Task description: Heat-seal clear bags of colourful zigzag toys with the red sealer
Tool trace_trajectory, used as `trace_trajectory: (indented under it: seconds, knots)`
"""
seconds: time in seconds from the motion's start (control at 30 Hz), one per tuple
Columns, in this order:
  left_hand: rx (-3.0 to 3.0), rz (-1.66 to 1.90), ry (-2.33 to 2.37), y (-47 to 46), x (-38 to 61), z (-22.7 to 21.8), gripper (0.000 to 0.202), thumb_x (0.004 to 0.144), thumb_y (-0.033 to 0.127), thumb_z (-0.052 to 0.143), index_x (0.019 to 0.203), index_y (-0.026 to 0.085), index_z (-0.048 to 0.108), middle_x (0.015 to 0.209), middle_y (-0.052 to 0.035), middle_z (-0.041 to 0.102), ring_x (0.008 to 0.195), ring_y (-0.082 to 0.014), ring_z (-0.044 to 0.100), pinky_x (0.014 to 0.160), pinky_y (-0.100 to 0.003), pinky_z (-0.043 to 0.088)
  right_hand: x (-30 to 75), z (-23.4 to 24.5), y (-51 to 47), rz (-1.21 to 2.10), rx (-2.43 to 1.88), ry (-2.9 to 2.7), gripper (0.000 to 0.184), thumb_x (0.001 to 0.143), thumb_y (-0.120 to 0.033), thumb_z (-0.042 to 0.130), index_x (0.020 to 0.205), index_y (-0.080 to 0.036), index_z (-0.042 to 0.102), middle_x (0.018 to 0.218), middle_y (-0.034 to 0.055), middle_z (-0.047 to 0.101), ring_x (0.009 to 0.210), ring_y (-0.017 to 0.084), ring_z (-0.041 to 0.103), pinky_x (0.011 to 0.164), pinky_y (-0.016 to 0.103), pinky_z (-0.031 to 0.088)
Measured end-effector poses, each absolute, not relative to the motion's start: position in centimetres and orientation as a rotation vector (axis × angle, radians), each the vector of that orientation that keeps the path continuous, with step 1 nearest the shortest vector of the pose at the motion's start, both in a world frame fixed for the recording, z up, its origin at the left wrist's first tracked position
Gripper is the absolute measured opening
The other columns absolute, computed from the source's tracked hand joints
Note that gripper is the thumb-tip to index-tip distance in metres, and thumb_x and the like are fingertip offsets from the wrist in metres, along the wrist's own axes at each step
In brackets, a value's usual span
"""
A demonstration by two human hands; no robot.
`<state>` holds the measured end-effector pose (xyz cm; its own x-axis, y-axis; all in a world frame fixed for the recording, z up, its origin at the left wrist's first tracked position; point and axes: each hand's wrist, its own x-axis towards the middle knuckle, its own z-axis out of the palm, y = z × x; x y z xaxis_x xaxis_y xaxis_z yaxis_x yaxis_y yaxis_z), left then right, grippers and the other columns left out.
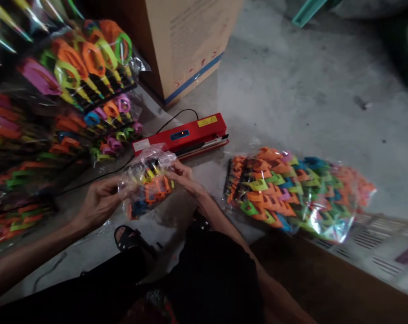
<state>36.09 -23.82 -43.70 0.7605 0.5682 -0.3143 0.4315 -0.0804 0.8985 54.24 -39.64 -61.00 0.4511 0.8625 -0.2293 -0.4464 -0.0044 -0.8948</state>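
Head view. Gripping a small clear bag (150, 182) of coloured plastic pieces in both hands, up off the floor (291, 90), above the knees. Clamped on its left side with the left hand (100, 202); pinching its upper right edge with the right hand (185, 177), fingers curled shut on the film. Just beyond, flat on the floor, a red heat sealer (181, 135), near the bag but apart from it. Off to the right, a large filled bag (298, 193); to the left, stacked packs (85, 67); behind, a cardboard box (186, 40). Looks like gathering and straightening the bag's mouth. Calls next for a flat, unwrinkled open edge and a steady two-handed hold, pieces kept clear of that edge.
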Motion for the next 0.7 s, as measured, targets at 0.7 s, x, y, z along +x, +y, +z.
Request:
trace_trajectory:
  seconds: [0.7]
  knots:
    - [0.99,0.395,1.424,-29.0,50.5,-64.4,0.032,0.064,0.015,0.087,0.064,0.022,0.056,0.06,0.0073,0.054,0.057,-0.0103,0.046,0.056,-0.022,0.035,65.1,-66.0,-42.8,0.763,-1.435,0.41,0.033,0.067,-0.021,0.093,0.082,-0.024,0.063,0.071,-0.0046,0.067,0.071,0.016,0.062,0.072,0.028,0.055]
